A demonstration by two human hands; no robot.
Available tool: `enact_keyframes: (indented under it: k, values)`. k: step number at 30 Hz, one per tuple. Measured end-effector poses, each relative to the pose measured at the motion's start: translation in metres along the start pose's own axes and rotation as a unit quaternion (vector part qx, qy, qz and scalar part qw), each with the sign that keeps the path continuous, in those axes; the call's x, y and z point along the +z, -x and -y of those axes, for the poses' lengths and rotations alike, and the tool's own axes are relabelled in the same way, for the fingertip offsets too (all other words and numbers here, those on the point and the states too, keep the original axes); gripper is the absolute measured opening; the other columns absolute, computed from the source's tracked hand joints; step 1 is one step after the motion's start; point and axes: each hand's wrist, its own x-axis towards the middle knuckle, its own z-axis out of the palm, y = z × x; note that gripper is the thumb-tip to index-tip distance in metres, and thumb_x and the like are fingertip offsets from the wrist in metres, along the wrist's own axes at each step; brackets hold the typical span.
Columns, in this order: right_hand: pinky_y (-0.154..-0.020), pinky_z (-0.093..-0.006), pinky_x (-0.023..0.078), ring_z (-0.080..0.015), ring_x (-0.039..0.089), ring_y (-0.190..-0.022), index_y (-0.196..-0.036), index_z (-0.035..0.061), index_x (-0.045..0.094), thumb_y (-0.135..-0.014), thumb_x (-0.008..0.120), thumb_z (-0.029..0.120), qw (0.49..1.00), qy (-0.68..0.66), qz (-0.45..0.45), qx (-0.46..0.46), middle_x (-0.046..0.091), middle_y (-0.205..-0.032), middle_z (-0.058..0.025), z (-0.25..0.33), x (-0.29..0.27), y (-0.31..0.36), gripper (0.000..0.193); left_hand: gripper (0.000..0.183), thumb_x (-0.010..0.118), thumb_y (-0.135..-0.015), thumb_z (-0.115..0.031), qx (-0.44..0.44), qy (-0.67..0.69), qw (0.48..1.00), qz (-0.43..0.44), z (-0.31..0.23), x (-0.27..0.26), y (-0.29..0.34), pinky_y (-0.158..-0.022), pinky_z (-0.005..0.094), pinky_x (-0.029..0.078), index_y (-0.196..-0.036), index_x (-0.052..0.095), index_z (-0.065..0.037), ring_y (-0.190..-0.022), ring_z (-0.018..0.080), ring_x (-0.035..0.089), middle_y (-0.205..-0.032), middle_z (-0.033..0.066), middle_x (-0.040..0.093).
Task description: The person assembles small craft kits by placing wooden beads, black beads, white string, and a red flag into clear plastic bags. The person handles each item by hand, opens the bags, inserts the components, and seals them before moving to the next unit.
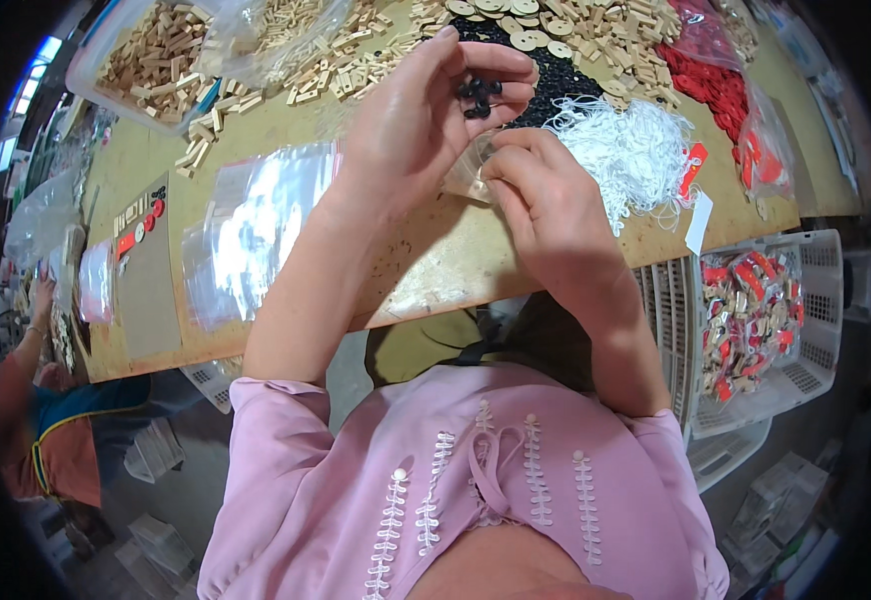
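My left hand (pixel 406 125) is raised over the table, palm turned up and fingers curled. Several small black bead-like pieces (pixel 479 96) lie in its cupped fingers. Close beside it, my right hand (pixel 556 200) pinches a small clear plastic bag (pixel 469 172) between thumb and fingers. What the bag holds is hard to make out. Behind both hands spreads a heap of the same small black pieces (pixel 566 82). A tangle of white strings (pixel 631 150) lies just right of my right hand.
Small wooden blocks (pixel 351 72), wooden discs (pixel 531 40) and red pieces (pixel 701 90) cover the table's far side. A clear tub (pixel 84 75), flat plastic bags (pixel 256 215) and a sample board (pixel 154 290) lie left. Right stands a white basket (pixel 818 330) of filled packets. Another person (pixel 61 440) works far left.
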Motion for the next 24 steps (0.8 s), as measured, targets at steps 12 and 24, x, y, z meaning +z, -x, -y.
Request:
enact_keyframes:
  k: [12,24]
  values:
    - [-0.085,-0.0447,0.053,-0.0416,0.065,-0.098,-0.099,-0.0027,0.066,-0.091,0.066,0.0,1.0,-0.027,0.008,-0.005,0.063,-0.106,-0.0235,-0.007,0.002,-0.001,0.008,0.062,0.03,-0.112,-0.045,0.024,-0.034,0.999,0.021,0.011,-0.003,0.0,-0.095,0.0373,0.053,-0.115,0.067,0.005,-0.098,0.0237,0.069,-0.107,0.0163,0.072]
    - [-0.085,-0.0324,0.054,-0.0281,0.069,-0.096,-0.094,-0.0013,0.068,-0.085,0.069,-0.004,0.994,-0.109,-0.004,0.022,0.07,-0.1,-0.0128,-0.013,-0.037,0.03,0.009,0.022,0.065,-0.102,-0.018,0.082,-0.244,0.964,-0.073,0.002,-0.035,-0.024,-0.081,0.0265,0.054,-0.116,0.071,-0.002,-0.084,0.0087,0.063,-0.103,0.0038,0.072]
